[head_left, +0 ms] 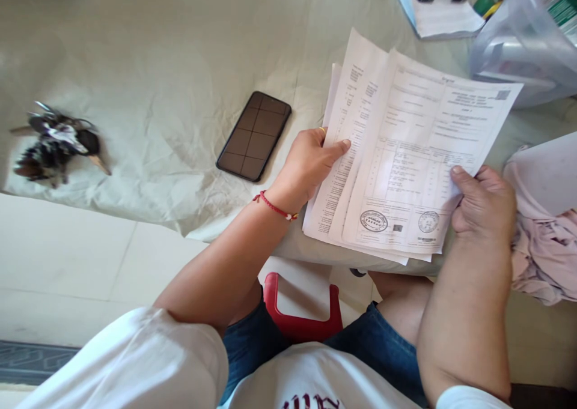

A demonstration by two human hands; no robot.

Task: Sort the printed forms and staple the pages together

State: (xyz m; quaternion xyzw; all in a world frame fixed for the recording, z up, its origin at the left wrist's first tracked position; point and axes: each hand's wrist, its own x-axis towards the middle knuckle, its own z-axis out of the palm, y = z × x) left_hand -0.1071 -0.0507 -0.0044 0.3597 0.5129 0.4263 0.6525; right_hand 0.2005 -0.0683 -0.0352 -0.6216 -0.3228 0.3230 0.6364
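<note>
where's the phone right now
In the head view the phone lies face up on the pale sheet, just left of the left hand holding the papers, with the bunch of keys further off to its left.

White printed papers (406, 169), a black phone (253, 136), a red stool (301, 319), a pale green sheet (157, 66), blue denim shorts (383, 355).

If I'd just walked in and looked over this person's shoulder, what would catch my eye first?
Most striking is the fanned stack of white printed papers with round stamps, right of centre, gripped by the left hand and the right hand at its two sides. To its left a black smartphone with a dark screen lies on the wrinkled pale cloth, and farther left sits a dark bunch of keys.
</note>
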